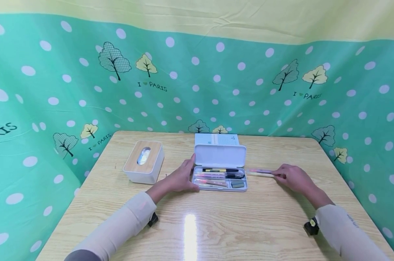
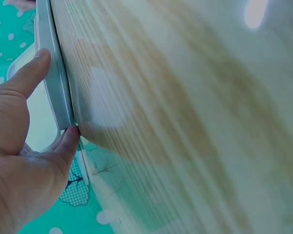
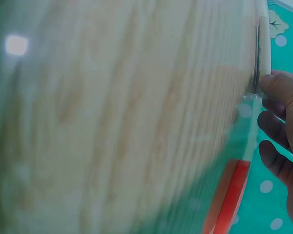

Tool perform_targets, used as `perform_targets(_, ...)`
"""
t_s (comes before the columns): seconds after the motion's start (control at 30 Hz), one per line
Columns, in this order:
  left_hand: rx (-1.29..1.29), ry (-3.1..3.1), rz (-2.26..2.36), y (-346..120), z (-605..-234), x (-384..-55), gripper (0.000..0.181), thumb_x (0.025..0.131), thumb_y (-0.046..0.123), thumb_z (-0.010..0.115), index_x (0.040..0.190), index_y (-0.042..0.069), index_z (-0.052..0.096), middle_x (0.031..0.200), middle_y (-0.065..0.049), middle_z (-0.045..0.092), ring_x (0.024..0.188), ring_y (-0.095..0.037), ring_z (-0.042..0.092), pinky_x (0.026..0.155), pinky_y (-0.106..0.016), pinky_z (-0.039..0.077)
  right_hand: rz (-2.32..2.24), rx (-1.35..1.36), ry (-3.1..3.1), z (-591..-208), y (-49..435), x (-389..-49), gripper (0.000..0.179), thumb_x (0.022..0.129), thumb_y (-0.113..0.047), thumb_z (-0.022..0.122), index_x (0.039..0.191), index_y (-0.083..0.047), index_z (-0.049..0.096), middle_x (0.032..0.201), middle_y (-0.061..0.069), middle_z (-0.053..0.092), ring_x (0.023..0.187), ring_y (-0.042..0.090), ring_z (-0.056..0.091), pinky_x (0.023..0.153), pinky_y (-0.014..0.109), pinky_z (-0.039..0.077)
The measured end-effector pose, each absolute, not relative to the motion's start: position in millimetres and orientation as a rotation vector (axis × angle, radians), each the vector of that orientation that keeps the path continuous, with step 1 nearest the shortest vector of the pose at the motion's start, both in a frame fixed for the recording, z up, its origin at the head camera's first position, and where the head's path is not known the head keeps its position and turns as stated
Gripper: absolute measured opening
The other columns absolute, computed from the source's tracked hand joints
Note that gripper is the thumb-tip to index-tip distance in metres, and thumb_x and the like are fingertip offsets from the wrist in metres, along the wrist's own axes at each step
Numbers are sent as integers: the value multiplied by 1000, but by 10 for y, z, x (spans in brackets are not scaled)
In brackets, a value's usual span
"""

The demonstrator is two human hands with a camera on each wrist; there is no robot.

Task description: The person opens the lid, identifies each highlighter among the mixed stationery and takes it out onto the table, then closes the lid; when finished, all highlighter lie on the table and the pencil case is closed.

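An open white pencil case [image 1: 220,189] lies on the table with its lid [image 1: 220,156] standing up at the back. Several pens [image 1: 218,175] and a grey eraser [image 1: 237,184] fill its compartments. My left hand [image 1: 183,176] grips the case's left end, thumb at the front corner and fingers toward the back. In the left wrist view, the thumb [image 2: 35,73] presses against the case's pale side wall [image 2: 58,92]. Right of the case, my right hand [image 1: 291,177] pinches the near ends of two slim pens [image 1: 260,173], one pinkish purple and one cream; their far tips point at the case.
A white tissue box [image 1: 141,176] with a wooden top stands to the left. Behind the lid is a light-blue printed item [image 1: 216,139]. A dotted green curtain [image 1: 197,90] hangs around the wooden table [image 1: 236,224]. One red curved object [image 3: 233,195] shows low in the right wrist view.
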State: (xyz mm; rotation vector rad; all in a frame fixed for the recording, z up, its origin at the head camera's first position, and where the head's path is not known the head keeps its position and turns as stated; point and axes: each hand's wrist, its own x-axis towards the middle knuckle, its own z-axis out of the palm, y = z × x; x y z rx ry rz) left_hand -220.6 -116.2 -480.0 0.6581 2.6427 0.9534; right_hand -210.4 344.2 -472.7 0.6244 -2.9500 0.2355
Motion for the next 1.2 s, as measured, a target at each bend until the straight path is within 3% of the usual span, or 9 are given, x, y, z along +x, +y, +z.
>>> perform_targets(0.23,662,2659,933,-1160,-4800,-2203,141,72,41,92,164,16,-12,164,-21,26,147,-35,39,124,-46,32,249,570,-2985,-4767,3461,-2135,18,89,-15,77,106,-11,80,89,-1,71,73,8,57,66,33,53)
perform_targets(0.6,657,2655,916,-1165,-4784,-2201,140,73,42,91,164,16,-13,165,-20,26,148,-35,37,125,-45,32,247,539,-2968,-4768,3422,-2142,18,88,-15,78,105,-10,79,92,2,72,75,11,61,70,40,57)
perform_targets(0.83,653,2648,924,-1163,-4792,-2209,140,73,42,91,164,17,-13,165,-21,25,149,-35,36,125,-46,32,273,539,-2972,-4669,3365,-2172,16,90,-17,77,105,-12,79,89,-1,70,72,10,56,66,36,53)
perform_targets(1.2,655,2647,934,-1159,-4774,-2197,140,73,41,91,164,15,-13,165,-22,25,148,-37,37,125,-47,31,235,703,-2935,-4481,2959,-2301,17,91,-18,76,106,-12,79,89,-2,72,76,11,62,74,41,60)
